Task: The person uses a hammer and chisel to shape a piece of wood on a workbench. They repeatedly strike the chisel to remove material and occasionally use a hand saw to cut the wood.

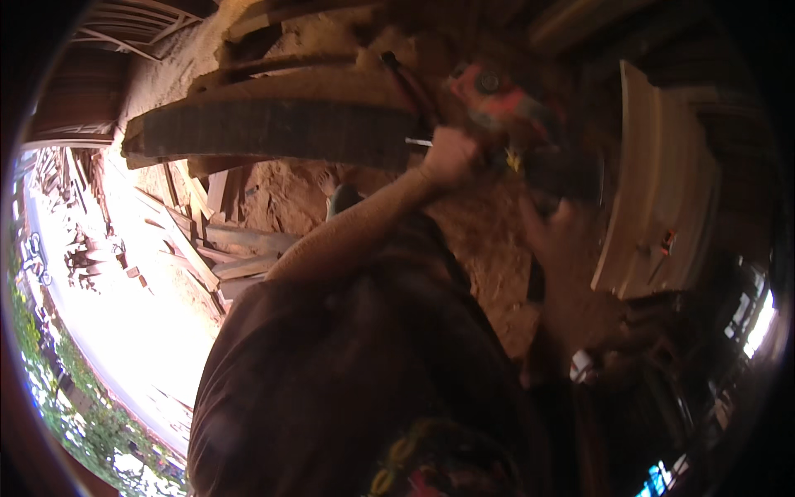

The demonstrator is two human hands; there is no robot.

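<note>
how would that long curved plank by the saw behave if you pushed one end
The curved plank looks thick and long, so probably stiff and heavy. Resting among other boards on sawdust, it would likely drag or pivot, not roll. The left hand grips the orange power tool beside it.

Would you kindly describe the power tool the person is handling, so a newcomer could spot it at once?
Start at the long, dark curved timber beam lying across the sawdust-covered ground. At its right end, the left hand grips a chunky orange-red handheld power tool. It is the only bright orange thing among brown wood.

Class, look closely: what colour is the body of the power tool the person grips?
Orange-red power tool body, clearest in the head view.
</note>
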